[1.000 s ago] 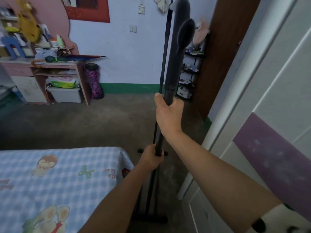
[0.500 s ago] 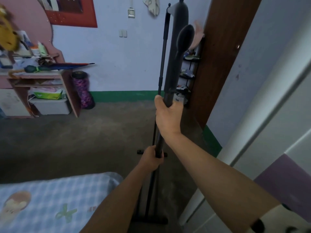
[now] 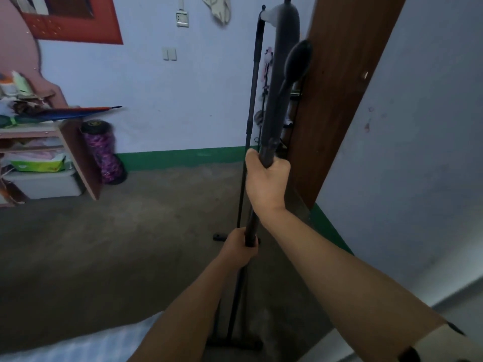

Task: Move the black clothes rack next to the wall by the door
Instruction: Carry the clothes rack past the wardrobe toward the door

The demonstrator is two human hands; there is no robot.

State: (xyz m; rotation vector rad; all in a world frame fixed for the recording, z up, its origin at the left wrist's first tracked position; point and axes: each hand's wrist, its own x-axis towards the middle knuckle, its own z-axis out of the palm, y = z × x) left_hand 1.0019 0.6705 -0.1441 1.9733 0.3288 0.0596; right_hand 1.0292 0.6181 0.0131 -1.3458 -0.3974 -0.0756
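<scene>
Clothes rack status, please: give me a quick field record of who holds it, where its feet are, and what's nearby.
rack: black clothes rack, upright, near pole gripped
right hand: right hand shut on the near pole, higher up
left hand: left hand shut on the same pole, lower down
feet: near foot bar low by the floor; contact unclear
door: brown door just right of the rack
wall: blue wall on the right

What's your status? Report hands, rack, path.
Right hand high, left hand low, both shut on near rack pole. Door just beyond. Floor ahead looks open.
</scene>
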